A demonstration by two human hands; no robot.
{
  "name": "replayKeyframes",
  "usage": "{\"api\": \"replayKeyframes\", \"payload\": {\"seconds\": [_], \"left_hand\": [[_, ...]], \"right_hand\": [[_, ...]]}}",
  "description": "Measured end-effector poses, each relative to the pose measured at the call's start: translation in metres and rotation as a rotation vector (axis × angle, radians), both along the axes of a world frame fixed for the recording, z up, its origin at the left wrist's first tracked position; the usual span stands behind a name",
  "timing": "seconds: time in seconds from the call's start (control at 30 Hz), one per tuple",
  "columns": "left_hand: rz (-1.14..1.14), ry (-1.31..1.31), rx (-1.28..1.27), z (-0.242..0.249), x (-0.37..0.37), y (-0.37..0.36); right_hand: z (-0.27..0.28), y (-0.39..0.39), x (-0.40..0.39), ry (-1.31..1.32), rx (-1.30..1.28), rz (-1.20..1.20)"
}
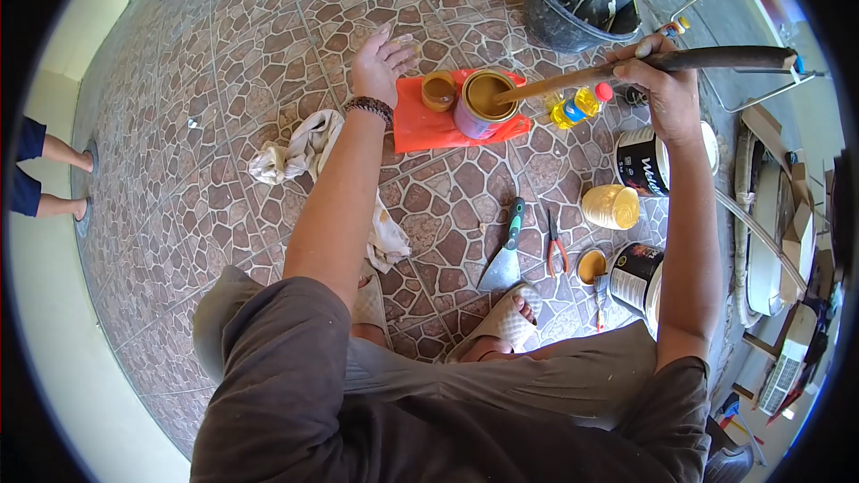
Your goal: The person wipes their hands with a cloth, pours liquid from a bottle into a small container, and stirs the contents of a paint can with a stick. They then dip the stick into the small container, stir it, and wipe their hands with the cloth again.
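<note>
My right hand [667,89] is closed around a wooden stick [577,79]. The stick's far end dips into an open can of golden-brown paint [481,121], and its thick dark end sticks out to the right. To the left of the can, my left hand [383,67] is held up with fingers apart and nothing in it; some pale smears show on the fingers. A small container of brown paint [438,92] stands beside the can, both on an orange-red plastic bag [416,134]. Right of the can is a red-capped bottle of yellow liquid [575,109].
A putty knife [504,255], pliers [557,246], a paintbrush [600,300] and a gold-coloured jar [611,207] lie near my feet. Black-and-white tubs [640,161] stand at right, a black bucket [577,0] at the back, a rag [313,139] at left. Another person's legs [63,156] show far left.
</note>
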State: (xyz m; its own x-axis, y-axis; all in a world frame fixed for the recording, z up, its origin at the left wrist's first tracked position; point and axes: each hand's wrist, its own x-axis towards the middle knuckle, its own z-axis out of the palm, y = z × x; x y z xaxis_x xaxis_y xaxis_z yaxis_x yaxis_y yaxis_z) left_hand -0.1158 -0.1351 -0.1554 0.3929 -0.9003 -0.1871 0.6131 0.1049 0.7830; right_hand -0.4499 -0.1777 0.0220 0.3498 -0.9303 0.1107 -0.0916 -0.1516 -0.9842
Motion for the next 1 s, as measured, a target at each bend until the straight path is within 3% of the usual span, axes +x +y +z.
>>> {"api": "replayKeyframes", "payload": {"seconds": [0.57,0.8,1.0], "left_hand": [[-0.017,0.014,0.052,0.010,-0.002,0.000],[-0.033,0.152,0.028,0.018,-0.004,-0.002],[-0.078,0.225,0.018,0.013,-0.003,-0.004]], "right_hand": [[-0.017,-0.006,-0.006,0.160,-0.101,-0.154],[-0.005,-0.006,-0.028,-0.217,0.131,-0.446],[-0.044,0.022,-0.088,-0.504,0.338,-0.622]]}}
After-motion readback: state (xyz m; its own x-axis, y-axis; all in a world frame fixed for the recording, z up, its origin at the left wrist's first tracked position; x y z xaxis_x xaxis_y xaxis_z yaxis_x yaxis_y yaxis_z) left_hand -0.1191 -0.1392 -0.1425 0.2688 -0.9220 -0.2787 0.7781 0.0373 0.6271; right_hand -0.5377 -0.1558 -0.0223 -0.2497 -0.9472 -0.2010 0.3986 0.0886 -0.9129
